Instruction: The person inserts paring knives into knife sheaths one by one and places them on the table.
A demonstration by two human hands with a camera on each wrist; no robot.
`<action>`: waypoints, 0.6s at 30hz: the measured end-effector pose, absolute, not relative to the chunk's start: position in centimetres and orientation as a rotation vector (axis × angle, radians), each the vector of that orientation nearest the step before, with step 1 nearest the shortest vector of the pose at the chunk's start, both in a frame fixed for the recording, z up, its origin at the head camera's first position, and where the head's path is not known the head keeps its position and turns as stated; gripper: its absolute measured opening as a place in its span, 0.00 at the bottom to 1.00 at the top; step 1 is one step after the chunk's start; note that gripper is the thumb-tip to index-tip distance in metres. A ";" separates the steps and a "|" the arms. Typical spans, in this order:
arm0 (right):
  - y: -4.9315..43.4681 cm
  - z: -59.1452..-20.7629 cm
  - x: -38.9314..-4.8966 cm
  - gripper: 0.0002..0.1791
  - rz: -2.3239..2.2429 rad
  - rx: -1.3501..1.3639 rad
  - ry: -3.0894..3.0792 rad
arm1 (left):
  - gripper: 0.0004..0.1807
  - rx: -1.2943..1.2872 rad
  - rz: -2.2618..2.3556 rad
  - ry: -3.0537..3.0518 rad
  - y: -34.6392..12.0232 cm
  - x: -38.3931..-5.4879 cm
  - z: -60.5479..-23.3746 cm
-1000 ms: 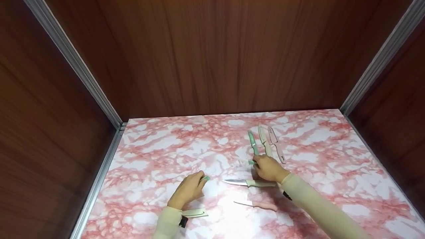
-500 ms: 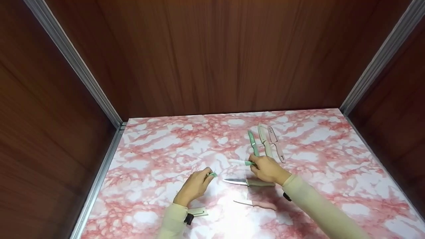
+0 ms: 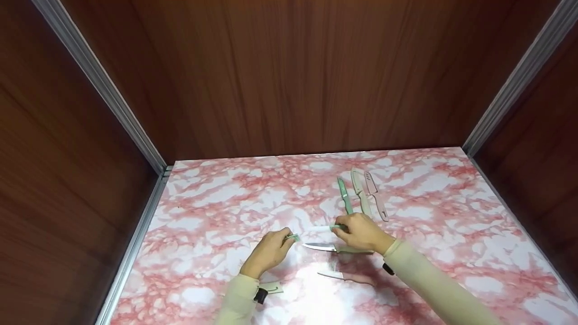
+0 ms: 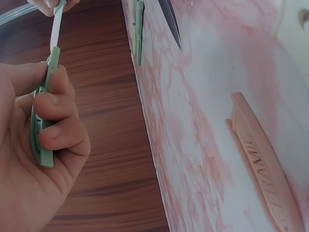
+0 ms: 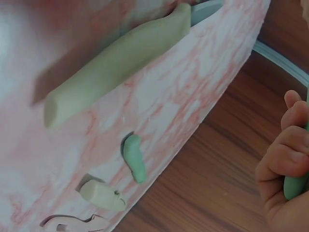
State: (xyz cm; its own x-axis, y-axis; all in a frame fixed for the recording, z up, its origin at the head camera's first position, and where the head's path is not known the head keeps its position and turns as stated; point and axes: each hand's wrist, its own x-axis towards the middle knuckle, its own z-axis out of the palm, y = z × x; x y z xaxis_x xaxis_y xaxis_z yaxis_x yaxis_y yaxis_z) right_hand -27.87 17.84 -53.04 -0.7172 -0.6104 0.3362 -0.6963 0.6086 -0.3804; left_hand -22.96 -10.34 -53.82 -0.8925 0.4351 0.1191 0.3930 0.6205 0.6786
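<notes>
My left hand (image 3: 268, 250) grips a small green blade sheath (image 4: 46, 157) between thumb and curled fingers. My right hand (image 3: 361, 232) holds a knife by its green handle (image 5: 295, 186), its white blade (image 3: 321, 228) pointing left at the sheath. In the head view a small gap separates tip and sheath; in the left wrist view the tip lines up with the sheath's mouth, and contact cannot be told. Just below lies a cream-handled knife (image 3: 354, 249) with a steel blade. Nearer the front is a pink-handled knife (image 3: 359, 278) with a white blade.
Behind my right hand lie a green knife (image 3: 345, 194), a cream knife (image 3: 361, 192) and a pink one (image 3: 378, 198), side by side. A cream sheath (image 3: 274, 288) sits by my left wrist. The left wrist view shows a pink sheath (image 4: 263, 166). Wooden panels (image 3: 289, 81) enclose the table.
My left hand has moved right and slightly up with the green sheath. My right hand has shifted slightly left and down, turning the white blade toward the sheath.
</notes>
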 end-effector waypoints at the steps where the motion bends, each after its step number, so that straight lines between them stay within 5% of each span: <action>1: 17.8 -53.0 -27.8 0.12 0.744 1.095 -2.659 | 0.11 0.716 1.146 2.770 -10.3 -23.0 -53.8; 18: 17.4 -52.6 -27.2 0.14 0.777 1.187 -2.618 | 0.11 0.691 1.145 2.724 -9.8 -22.7 -53.6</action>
State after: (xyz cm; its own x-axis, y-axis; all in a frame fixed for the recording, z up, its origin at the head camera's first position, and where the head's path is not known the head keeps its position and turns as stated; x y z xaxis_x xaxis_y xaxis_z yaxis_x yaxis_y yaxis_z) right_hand -27.19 17.40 -52.58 -0.6711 -0.6536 0.3499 -0.7386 0.5492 -0.3908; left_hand -22.73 -9.79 -53.56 -0.8909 0.4479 0.0758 0.3676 0.6127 0.6997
